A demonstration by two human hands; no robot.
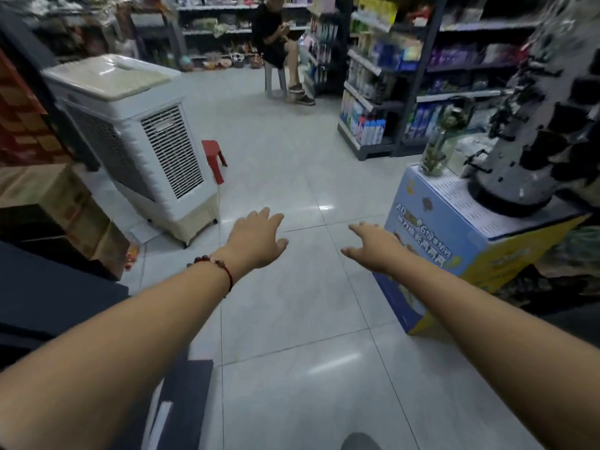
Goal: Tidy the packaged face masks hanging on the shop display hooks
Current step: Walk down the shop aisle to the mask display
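Glossy tiled floor (292,157), stocked shelves (389,79), air cooler (136,131)

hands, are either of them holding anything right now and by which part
Nothing is held. The left hand and right hand are both stretched out over the tiled floor, fingers loose and empty.

Dim, blurred shop (floor (292,306) glare, warped edges)

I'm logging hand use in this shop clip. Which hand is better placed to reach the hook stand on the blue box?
Probably the right hand: open, empty, beside the blue box carrying the hook stand. The left hand hangs farther away.
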